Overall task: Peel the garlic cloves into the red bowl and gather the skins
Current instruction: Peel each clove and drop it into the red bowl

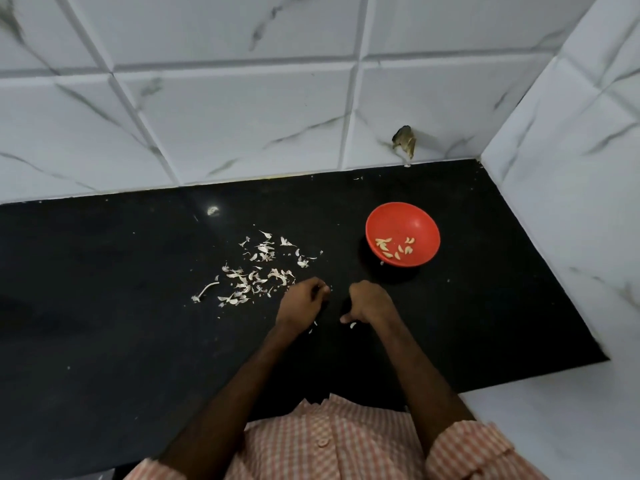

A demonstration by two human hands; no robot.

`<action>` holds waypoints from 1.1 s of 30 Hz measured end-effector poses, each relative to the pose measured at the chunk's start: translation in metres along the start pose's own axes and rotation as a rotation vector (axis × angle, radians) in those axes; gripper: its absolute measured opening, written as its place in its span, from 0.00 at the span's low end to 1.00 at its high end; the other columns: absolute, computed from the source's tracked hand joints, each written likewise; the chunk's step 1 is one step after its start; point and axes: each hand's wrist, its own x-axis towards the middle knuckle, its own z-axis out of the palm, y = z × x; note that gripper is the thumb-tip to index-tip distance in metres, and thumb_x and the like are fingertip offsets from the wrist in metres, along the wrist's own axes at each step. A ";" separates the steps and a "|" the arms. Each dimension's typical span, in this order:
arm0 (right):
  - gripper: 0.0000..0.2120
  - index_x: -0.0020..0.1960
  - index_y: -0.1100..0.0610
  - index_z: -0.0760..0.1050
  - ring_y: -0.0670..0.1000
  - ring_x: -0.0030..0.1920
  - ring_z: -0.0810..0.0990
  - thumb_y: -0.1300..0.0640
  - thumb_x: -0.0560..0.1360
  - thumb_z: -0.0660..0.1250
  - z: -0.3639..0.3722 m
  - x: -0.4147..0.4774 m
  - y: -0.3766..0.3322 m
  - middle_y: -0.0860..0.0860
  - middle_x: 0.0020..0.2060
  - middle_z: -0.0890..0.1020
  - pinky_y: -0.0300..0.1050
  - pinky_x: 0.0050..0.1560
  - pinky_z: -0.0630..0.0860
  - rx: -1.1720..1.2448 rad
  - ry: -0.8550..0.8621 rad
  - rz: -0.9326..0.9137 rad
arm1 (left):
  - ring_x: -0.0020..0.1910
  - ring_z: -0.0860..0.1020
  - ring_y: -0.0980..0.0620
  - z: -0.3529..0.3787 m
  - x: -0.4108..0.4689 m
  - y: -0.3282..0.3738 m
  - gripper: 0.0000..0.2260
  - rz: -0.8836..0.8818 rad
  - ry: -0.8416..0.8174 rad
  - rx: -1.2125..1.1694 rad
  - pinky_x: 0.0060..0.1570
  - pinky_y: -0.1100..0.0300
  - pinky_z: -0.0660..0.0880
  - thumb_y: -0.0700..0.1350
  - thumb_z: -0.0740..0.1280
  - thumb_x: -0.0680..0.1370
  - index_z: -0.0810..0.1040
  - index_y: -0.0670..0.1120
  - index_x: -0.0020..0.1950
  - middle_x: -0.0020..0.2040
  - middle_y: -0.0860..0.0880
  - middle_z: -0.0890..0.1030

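On the smooth black counter (121, 323), thin, papery white garlic skins (258, 271) lie in curly flakes. The left hand (304, 303) and the right hand (369, 303) sit close together, just beside the skins. Their fingers are curled, but I cannot tell if they hold anything. The round red bowl (401, 220) sits to the right, near the corner of the white tiled wall (242, 116), with pale peeled cloves (394, 250) inside. The counter stretches far to the left.
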 end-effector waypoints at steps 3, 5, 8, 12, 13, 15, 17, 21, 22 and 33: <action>0.29 0.68 0.62 0.74 0.58 0.63 0.80 0.50 0.73 0.77 0.005 -0.004 -0.003 0.59 0.65 0.78 0.50 0.60 0.77 -0.035 -0.074 0.001 | 0.44 0.82 0.50 0.013 -0.002 0.009 0.06 0.046 -0.028 0.052 0.48 0.53 0.78 0.50 0.65 0.81 0.81 0.49 0.51 0.45 0.50 0.84; 0.27 0.68 0.62 0.74 0.58 0.63 0.80 0.54 0.73 0.77 0.008 -0.004 -0.005 0.59 0.65 0.78 0.50 0.60 0.78 -0.038 -0.090 -0.004 | 0.46 0.81 0.49 0.020 -0.003 0.010 0.06 0.066 -0.042 0.088 0.48 0.52 0.77 0.49 0.65 0.81 0.81 0.48 0.51 0.46 0.49 0.84; 0.19 0.65 0.61 0.77 0.58 0.61 0.81 0.61 0.75 0.73 0.011 -0.010 -0.004 0.58 0.62 0.80 0.50 0.58 0.79 0.004 -0.049 -0.010 | 0.46 0.81 0.47 0.028 -0.004 0.010 0.06 0.070 -0.053 0.101 0.47 0.52 0.76 0.48 0.65 0.81 0.80 0.47 0.51 0.46 0.48 0.84; 0.10 0.56 0.59 0.79 0.57 0.53 0.84 0.63 0.76 0.67 0.007 -0.014 0.012 0.57 0.54 0.82 0.51 0.54 0.82 0.329 0.009 -0.024 | 0.44 0.82 0.49 0.032 -0.002 0.017 0.04 0.048 -0.040 0.052 0.47 0.54 0.77 0.46 0.66 0.81 0.80 0.48 0.51 0.45 0.49 0.84; 0.08 0.52 0.58 0.80 0.56 0.50 0.85 0.65 0.75 0.67 0.003 -0.014 0.020 0.57 0.50 0.84 0.52 0.53 0.83 0.538 0.046 -0.027 | 0.44 0.82 0.49 0.032 0.002 0.019 0.04 0.046 -0.023 0.007 0.47 0.55 0.77 0.45 0.67 0.80 0.81 0.48 0.52 0.45 0.49 0.85; 0.09 0.48 0.58 0.82 0.55 0.49 0.85 0.69 0.75 0.66 -0.009 -0.013 0.036 0.58 0.48 0.85 0.52 0.54 0.83 1.053 0.139 -0.016 | 0.44 0.83 0.51 0.032 0.010 0.027 0.04 0.035 0.009 -0.099 0.47 0.57 0.78 0.42 0.67 0.80 0.81 0.47 0.53 0.46 0.50 0.85; 0.14 0.49 0.61 0.81 0.53 0.52 0.84 0.74 0.77 0.60 -0.024 -0.011 0.053 0.59 0.50 0.84 0.50 0.60 0.81 1.554 0.222 0.021 | 0.39 0.82 0.54 0.031 0.020 0.037 0.05 0.008 0.032 -0.207 0.41 0.59 0.77 0.41 0.66 0.81 0.80 0.47 0.54 0.43 0.51 0.84; 0.12 0.56 0.69 0.78 0.57 0.58 0.81 0.75 0.79 0.57 -0.051 -0.008 0.078 0.63 0.56 0.82 0.54 0.71 0.72 2.218 0.301 0.035 | 0.33 0.79 0.57 0.031 0.041 0.057 0.08 0.007 0.029 -0.268 0.30 0.66 0.71 0.39 0.62 0.83 0.77 0.50 0.54 0.43 0.54 0.83; 0.11 0.59 0.70 0.76 0.58 0.63 0.78 0.72 0.80 0.60 -0.056 -0.007 0.084 0.64 0.61 0.79 0.54 0.72 0.70 2.263 0.316 0.052 | 0.34 0.79 0.57 0.031 0.045 0.062 0.09 0.008 0.016 -0.260 0.30 0.66 0.72 0.38 0.61 0.83 0.77 0.51 0.54 0.44 0.54 0.83; 0.14 0.65 0.60 0.77 0.52 0.54 0.81 0.57 0.82 0.64 -0.039 0.015 0.093 0.56 0.60 0.82 0.44 0.51 0.78 1.274 0.522 0.080 | 0.54 0.82 0.52 0.062 0.061 0.077 0.10 -0.048 -0.036 -0.088 0.58 0.52 0.78 0.43 0.67 0.80 0.81 0.49 0.60 0.55 0.50 0.84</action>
